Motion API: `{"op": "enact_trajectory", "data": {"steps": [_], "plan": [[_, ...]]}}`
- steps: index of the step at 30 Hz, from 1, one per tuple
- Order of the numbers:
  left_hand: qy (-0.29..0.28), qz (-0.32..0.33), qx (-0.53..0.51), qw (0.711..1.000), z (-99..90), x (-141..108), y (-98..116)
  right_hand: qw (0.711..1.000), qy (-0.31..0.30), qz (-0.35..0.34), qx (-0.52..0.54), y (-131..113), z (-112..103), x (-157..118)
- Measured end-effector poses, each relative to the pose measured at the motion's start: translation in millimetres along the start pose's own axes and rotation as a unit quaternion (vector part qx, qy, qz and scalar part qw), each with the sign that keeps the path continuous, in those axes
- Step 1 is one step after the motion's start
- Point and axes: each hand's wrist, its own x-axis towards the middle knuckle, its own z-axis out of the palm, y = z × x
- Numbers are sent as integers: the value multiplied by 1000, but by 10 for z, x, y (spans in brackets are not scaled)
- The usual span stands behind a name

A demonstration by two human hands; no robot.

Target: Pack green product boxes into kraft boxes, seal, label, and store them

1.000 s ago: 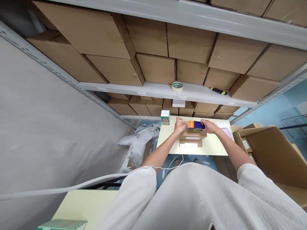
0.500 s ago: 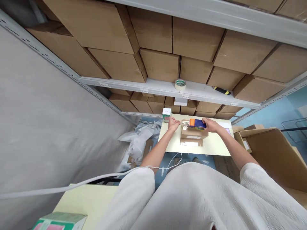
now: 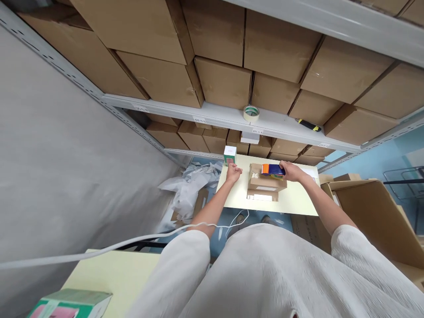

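Note:
A blue and orange tape dispenser [image 3: 273,170] is gripped in my right hand [image 3: 290,171], over the top of a small brown cardboard box [image 3: 270,184]. Shiny clear tape [image 3: 255,175] covers the left end of that box. White labels show on the box's front and on the low part towards me. To the left of the box, my left hand [image 3: 233,173] holds nothing, fingers partly spread and clear of the tape. It is nearest to a small green and white box [image 3: 230,154] at the table's back left corner.
Shelving with brown cartons [image 3: 223,81] rises behind the pale table [image 3: 238,194]. A tape roll [image 3: 251,113] and a yellow-black utility knife [image 3: 308,125] lie on a shelf. A white cable [image 3: 132,242] crosses at left. A large open carton [image 3: 374,212] stands at right.
My left hand has let go of the tape stretched from the dispenser and moved left, away from the box. The right hand stays over the box with the dispenser.

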Motion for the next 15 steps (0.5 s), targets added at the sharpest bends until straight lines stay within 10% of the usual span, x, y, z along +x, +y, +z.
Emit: {"op": "enact_trajectory", "data": {"steps": [15], "plan": [[-8, -15, 55, 998, 268, -5, -433, 1000, 8, -17, -14, 79, 58, 26]]}}
